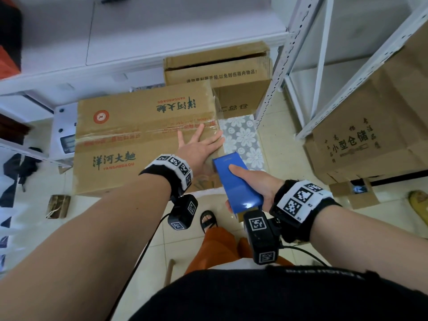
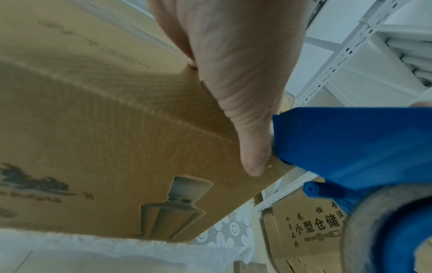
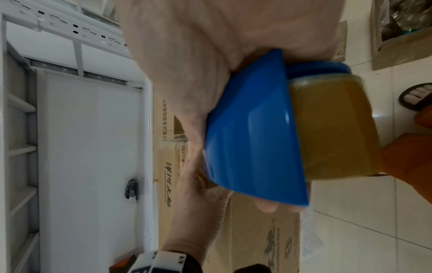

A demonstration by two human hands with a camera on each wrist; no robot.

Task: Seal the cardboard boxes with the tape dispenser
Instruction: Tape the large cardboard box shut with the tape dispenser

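Black shirt and orange trousers fill the near edge of the head view, with a sandalled foot (image 1: 208, 220) on the pale floor tiles between the two forearms. Just beyond, the person's right hand (image 1: 257, 184) has its fingers and thumb wrapped round a blue plastic tape dispenser (image 1: 236, 181) loaded with a roll of brownish packing tape (image 3: 332, 127). The dispenser's front end sits at the near right corner of a large brown cardboard box printed with green and red characters (image 1: 129, 140), which rests on the floor ahead on a white lace-patterned sheet (image 1: 243, 137).

The left hand (image 1: 199, 144) lies flat on the top of that box near its right edge, fingers spread and straight, holding nothing, close beside the dispenser's nose. A strip of clear tape with red print (image 1: 139, 134) already runs left to right along the middle seam. Behind it stands a second brown cardboard box (image 1: 220, 72) whose top flap gapes, apparently unsealed. White metal shelving (image 1: 301, 66) rises on the right, with a folded brown carton (image 1: 370, 135) leaning there.

The risks I see: the left fingers lie so near the dispenser's cutter that a quick pull could nick them. Tape started right at the corner may also fold onto itself or grip badly if not pressed down. Whether any tape has yet stuck to this corner, I cannot tell.
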